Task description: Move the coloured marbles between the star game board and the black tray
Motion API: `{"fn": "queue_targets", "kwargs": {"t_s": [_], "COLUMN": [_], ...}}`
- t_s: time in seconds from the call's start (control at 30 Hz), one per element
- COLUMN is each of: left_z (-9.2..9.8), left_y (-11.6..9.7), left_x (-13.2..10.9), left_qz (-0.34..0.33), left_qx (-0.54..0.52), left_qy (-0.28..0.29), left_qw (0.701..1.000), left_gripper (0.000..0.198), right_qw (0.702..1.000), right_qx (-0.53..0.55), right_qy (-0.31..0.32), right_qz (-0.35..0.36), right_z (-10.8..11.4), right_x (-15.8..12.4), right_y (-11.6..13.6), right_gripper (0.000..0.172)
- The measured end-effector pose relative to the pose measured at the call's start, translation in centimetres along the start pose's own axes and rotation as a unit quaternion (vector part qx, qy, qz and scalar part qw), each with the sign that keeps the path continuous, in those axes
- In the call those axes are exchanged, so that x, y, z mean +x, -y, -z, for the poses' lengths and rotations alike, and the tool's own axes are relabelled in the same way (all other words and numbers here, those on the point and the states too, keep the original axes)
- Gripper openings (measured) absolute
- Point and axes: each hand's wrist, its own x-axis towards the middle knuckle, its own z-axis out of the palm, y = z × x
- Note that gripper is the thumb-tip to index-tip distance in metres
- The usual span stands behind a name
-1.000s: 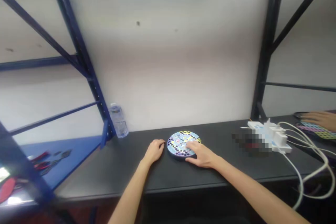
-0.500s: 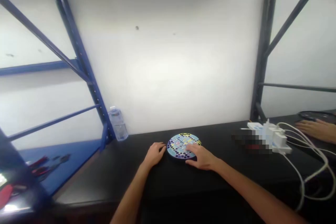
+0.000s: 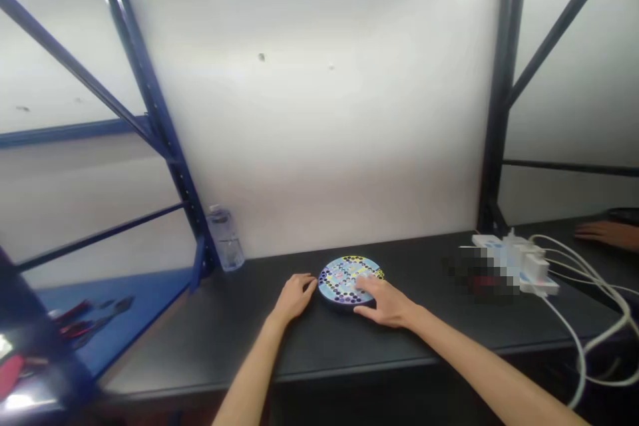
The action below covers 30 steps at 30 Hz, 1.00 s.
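Our right hand (image 3: 385, 303) rests open, its fingers laid on the round dotted board (image 3: 339, 276), not gripping it; our left hand (image 3: 294, 298), loosely curled and unclenched, sits against the board's left rim; the board lies flat on the black bench top (image 3: 224, 353), between our hands, so we steady it from both sides.

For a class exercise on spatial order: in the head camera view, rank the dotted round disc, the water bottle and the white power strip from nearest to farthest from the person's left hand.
From the left hand:
1. Round dotted disc: right beside the fingertips, to their right.
2. Plastic water bottle: to the left, at the back of the bench by the upright.
3. White power strip: far right, at the back of the bench.
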Motion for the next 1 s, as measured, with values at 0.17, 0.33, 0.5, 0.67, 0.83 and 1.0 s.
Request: {"fn": "queue_targets", "kwargs": {"t_s": [0.17, 0.33, 0.5, 0.67, 0.83, 1.0], "left_z": [-0.2, -0.3, -0.2, -0.2, -0.2, 0.0], "left_y": [0.4, 0.9, 1.4, 2.0, 2.5, 2.0], "left_x": [0.0, 0.0, -0.1, -0.2, -0.2, -0.2], "left_qz": [-0.006, 0.005, 0.012, 0.027, 0.029, 0.028], "left_qx": [-0.001, -0.003, -0.03, -0.071, -0.097, -0.094], "left_qy": [0.002, 0.006, 0.025, 0.034, 0.048, 0.047], "left_qw": [1.0, 1.0, 0.999, 0.996, 0.994, 0.994], "left_gripper": [0.044, 0.043, 0.047, 0.053, 0.049, 0.05], "right_qw": [1.0, 1.0, 1.0, 1.0, 1.0, 0.999], "right_qx": [0.004, 0.002, 0.004, -0.001, 0.001, 0.018], "right_qy": [-0.003, -0.005, -0.008, -0.002, -0.007, -0.038], "right_qz": [0.005, 0.002, 0.004, -0.005, -0.006, -0.014], "right_z": [0.1, 0.0, 0.0, -0.2, -0.2, -0.4], "right_x": [0.0, -0.1, 0.0, -0.1, 0.0, 0.2], "right_y": [0.1, 0.0, 0.0, -0.2, -0.3, -0.7], "right_gripper": [0.051, 0.052, 0.052, 0.055, 0.055, 0.053]}}
